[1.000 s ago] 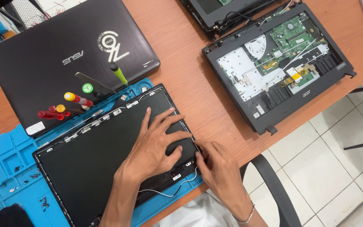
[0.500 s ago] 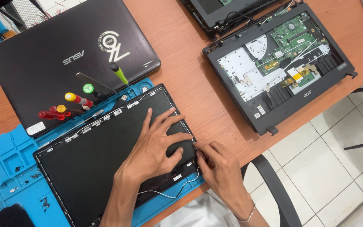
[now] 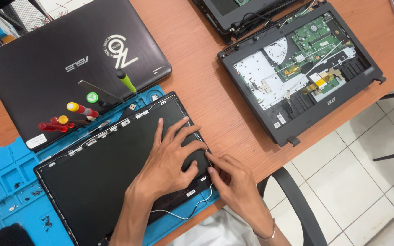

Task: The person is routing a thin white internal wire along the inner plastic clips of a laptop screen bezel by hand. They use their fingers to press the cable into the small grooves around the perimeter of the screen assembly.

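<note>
A black laptop screen panel lies flat on a blue work mat. My left hand rests palm down on the panel's near right part, fingers spread. My right hand pinches at the panel's right edge near the corner, fingertips touching the frame beside my left thumb. A thin white cable runs along the panel's lower edge.
A closed black laptop lies at the upper left with several screwdrivers on its lid. An opened laptop base with bare circuit boards sits at the right. A chair and white floor tiles show beyond the wooden table's edge.
My right hand has shifted slightly up along the panel's right edge, toward my left thumb. My left hand stays pressed on the panel.
</note>
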